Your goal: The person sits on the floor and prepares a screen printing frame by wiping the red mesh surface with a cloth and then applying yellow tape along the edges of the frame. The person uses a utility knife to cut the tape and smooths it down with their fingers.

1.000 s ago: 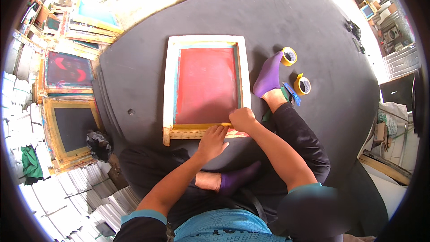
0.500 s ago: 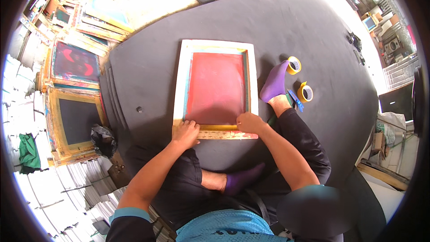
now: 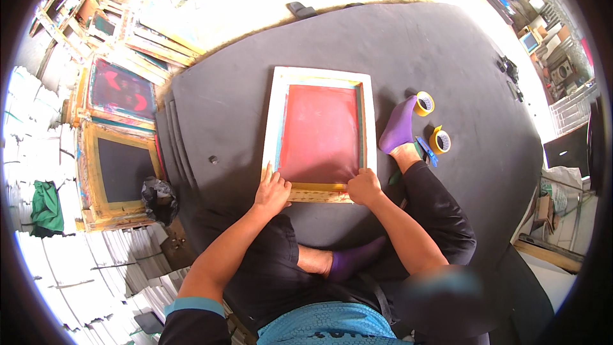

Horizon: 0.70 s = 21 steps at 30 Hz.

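Observation:
A screen-printing frame [image 3: 320,73] with pale wooden sides and red mesh lies flat in front of me. Along the inside of its near side runs a strip of yellow tape [image 3: 319,187]. My left hand [image 3: 273,190] is bent over the near left corner, fingers on the wood and the thumb on the near side. At the near right corner my right hand [image 3: 364,187] is closed at the tape's right end; its fingertips are hidden. Two rolls of yellow tape [image 3: 424,104] and a blue cutter [image 3: 427,152] lie right of the frame, by my purple-socked foot [image 3: 400,126].
The frame rests on a dark grey mat [image 3: 236,108]. Several used screens [image 3: 118,207] lean at the left, near a black plastic bag [image 3: 159,200]. White stacks [image 3: 121,268] and a green cloth [image 3: 47,207] are at the lower left.
The whole view has shifted, so everything sits a little further right and lower. My left fingers have straightened along the corner. My right hand stays closed at the near right corner.

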Available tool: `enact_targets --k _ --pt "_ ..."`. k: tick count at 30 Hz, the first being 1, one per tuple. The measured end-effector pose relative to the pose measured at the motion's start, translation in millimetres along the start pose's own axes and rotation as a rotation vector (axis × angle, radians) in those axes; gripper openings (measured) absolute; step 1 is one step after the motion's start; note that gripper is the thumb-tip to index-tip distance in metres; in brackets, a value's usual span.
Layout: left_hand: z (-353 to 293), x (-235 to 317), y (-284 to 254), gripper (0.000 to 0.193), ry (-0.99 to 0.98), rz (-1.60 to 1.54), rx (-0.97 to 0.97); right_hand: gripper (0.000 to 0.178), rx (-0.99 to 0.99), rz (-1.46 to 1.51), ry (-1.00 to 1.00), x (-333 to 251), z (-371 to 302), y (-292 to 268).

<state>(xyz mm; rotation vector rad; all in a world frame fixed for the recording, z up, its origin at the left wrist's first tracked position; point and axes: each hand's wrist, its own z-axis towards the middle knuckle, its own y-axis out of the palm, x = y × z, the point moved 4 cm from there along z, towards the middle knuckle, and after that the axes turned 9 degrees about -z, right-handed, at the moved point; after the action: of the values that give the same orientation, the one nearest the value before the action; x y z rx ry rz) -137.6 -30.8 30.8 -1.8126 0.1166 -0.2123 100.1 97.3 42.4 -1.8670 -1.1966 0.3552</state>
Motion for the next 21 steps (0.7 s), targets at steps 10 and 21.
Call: enact_targets --k 10,21 --pt "-2 -2 4 0.058 -0.009 0.046 0.095 0.057 0.369 0.453 0.075 -58 8 8" --pt "-3 4 8 0.056 -0.065 0.002 0.075 0.072 0.156 0.311 0.17 -45 0 27"
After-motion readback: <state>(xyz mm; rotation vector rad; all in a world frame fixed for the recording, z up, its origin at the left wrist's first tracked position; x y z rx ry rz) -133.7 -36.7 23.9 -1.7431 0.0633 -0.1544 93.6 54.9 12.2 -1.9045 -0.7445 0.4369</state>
